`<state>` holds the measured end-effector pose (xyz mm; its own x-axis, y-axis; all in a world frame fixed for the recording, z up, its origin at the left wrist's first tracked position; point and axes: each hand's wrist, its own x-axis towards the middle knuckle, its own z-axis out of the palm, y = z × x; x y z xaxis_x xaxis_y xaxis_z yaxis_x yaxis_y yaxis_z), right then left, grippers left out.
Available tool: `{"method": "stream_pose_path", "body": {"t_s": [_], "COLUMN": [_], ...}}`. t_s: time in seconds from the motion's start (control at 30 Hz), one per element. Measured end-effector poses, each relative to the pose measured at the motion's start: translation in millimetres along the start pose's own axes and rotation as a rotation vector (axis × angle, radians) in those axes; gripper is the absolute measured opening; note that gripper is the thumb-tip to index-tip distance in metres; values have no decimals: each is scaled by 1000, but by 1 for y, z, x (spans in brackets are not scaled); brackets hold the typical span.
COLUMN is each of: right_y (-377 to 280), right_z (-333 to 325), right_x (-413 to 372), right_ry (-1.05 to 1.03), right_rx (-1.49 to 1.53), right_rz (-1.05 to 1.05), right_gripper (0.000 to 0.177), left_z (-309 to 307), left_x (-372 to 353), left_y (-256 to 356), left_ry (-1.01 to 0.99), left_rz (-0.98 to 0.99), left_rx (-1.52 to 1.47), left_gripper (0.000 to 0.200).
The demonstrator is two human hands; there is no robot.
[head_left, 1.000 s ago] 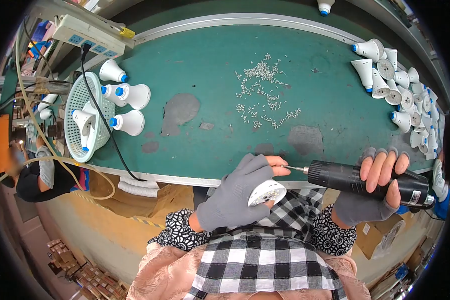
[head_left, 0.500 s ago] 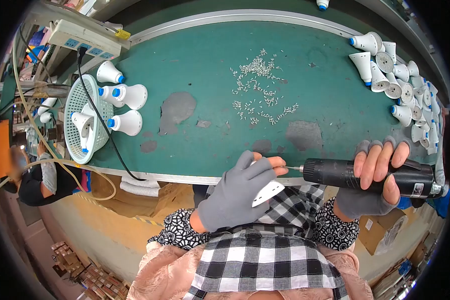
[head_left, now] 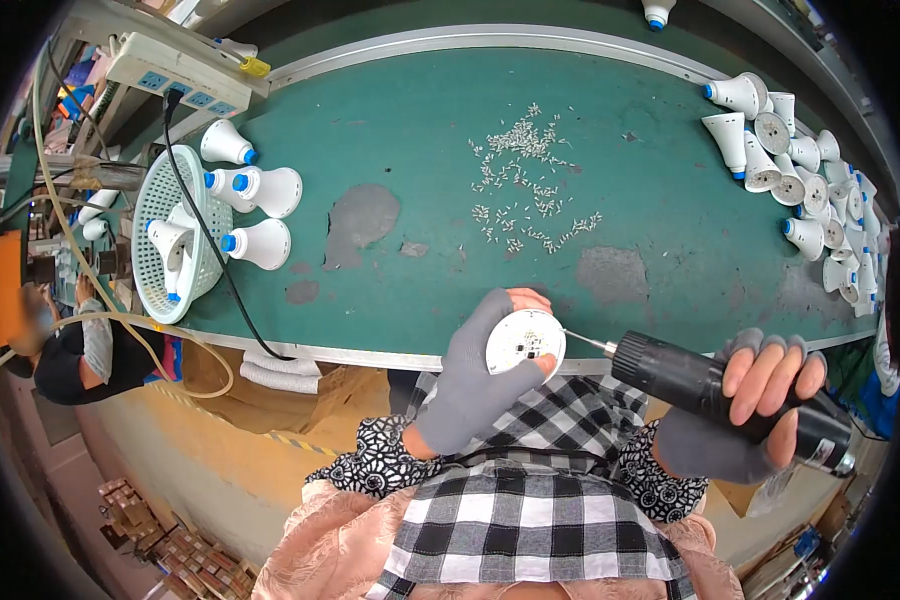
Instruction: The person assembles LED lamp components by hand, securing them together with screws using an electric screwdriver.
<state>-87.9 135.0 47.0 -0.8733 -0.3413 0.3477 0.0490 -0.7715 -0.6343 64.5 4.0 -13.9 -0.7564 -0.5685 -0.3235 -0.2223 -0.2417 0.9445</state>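
Observation:
My left hand, in a grey fingerless glove, is closed around a white LED bulb. The bulb's round face with a small circuit board is turned up toward me, and my thumb lies over its lower edge. The rest of its body is hidden by the hand. A black electric screwdriver is gripped in my gloved right hand. Its thin bit points left, with the tip right at the upper right rim of the bulb. Beyond both hands, many small screws lie scattered on the green table.
Several white bulb housings with blue caps crowd the table's right end. At left, a pale green basket holds more, with other housings beside it. A black cord hangs from a power strip. Another person sits far left.
My left hand has turned the bulb so its circuit-board face shows upward. The screwdriver has tilted, its rear end dropping toward me, while its bit stays near the bulb.

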Motion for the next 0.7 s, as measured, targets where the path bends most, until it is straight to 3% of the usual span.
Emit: {"method": "stream_pose_path", "body": {"t_s": [0.13, 0.17, 0.4, 0.5, 0.7], "right_y": [3, 5, 3, 5, -1], "right_z": [5, 5, 18, 11, 21], "right_x": [-9, -12, -18, -17, -19], "right_ry": [-55, 12, 20, -59, -17], "right_rx": [-34, -36, -123, -102, -150], "right_rz": [-15, -39, 45, 43, 93], "right_gripper": [26, 37, 39, 41, 42], "left_z": [2, 4, 2, 3, 4], "left_x": [0, -1, -3, -4, -3], "left_y": [-1, -1, -2, -1, -1], "left_ry": [30, 39, 64, 68, 54], "left_rz": [55, 79, 189, 174, 235], "left_rx": [112, 137, 353, 343, 409], "left_gripper": [37, 37, 39, 39, 39]}}
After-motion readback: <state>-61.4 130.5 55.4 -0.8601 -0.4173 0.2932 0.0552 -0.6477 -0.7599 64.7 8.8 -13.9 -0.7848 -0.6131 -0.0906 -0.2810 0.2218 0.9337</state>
